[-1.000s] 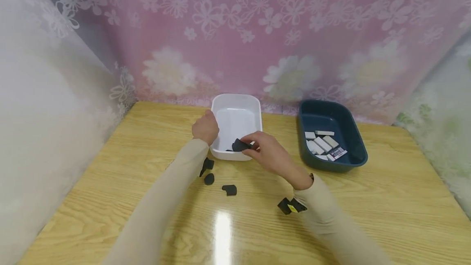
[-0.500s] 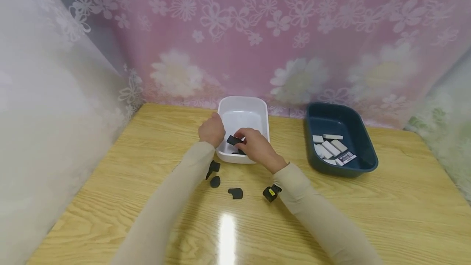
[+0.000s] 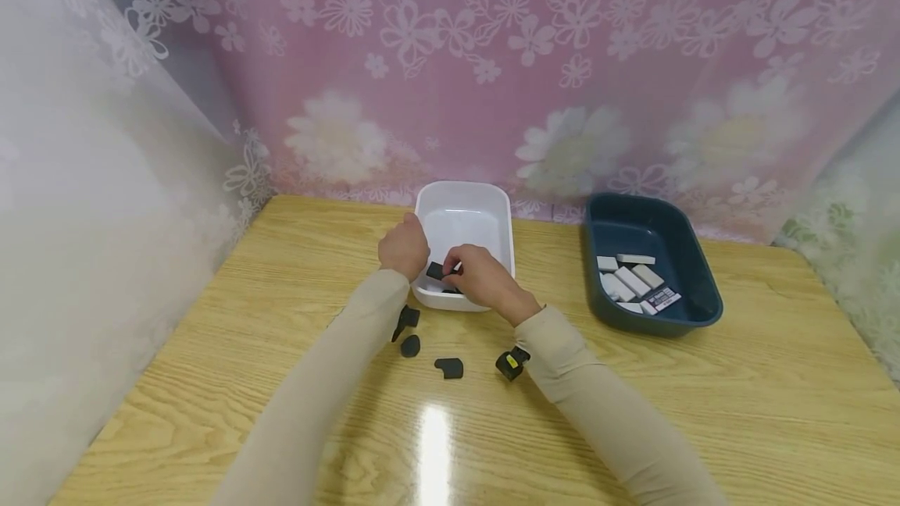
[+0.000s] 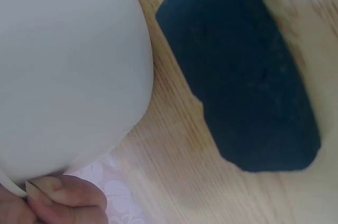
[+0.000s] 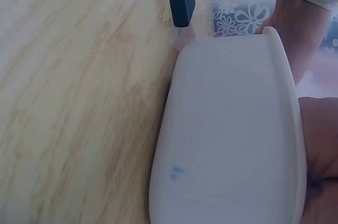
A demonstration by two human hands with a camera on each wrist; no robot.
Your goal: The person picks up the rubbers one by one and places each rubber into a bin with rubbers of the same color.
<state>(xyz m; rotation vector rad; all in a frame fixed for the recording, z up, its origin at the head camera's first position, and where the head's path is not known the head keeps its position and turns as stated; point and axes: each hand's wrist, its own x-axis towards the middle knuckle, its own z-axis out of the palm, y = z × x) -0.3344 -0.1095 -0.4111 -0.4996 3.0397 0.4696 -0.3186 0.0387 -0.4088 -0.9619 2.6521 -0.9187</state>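
My left hand (image 3: 404,247) grips the left rim of a white plastic tub (image 3: 439,301); in the left wrist view its fingers (image 4: 68,197) pinch the edge. My right hand (image 3: 481,278) reaches over the tub's front right and pinches a black eraser (image 3: 435,270) low inside it. More black pieces show beneath that hand, partly hidden by it. In the right wrist view the tub's outer wall (image 5: 227,129) hides the fingertips. Several worn black erasers lie on the table before the tub, among them a rounded one (image 3: 411,346) and a notched one (image 3: 450,368).
A dark blue tub (image 3: 654,326) stands to the right, with several white erasers (image 3: 631,281) in its front part. Behind both tubs hangs a pink flowered curtain (image 3: 450,84). The wooden table (image 3: 281,272) extends to the left and in front.
My right hand has moved left and lower into the white tub, with a black eraser in its fingers. My left hand stays on the rim. The head view has shifted slightly.
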